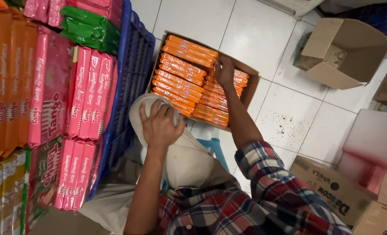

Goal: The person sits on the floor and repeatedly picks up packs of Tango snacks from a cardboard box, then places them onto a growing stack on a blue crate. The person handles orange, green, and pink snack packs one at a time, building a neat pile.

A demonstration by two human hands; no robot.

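The right hand (224, 69) reaches into the carton (251, 93) on the floor, fingers closing on an orange pack (211, 89) just below it. The left hand (160, 126) rests flat on the knee (147, 106). Picking seems underway; next comes lifting one pack free.

A shop stockroom.
Stacked pink snack packs (89, 93) fill a blue crate (134, 65); cardboard cartons (346, 50) and a box of orange packs (189, 78) sit on the tiled floor (289, 113).

I see orange packets (189, 78) in a brown carton (251, 89), pink packs (91, 95) at nine o'clock, blue crate (134, 65), plaid sleeve (267, 174)
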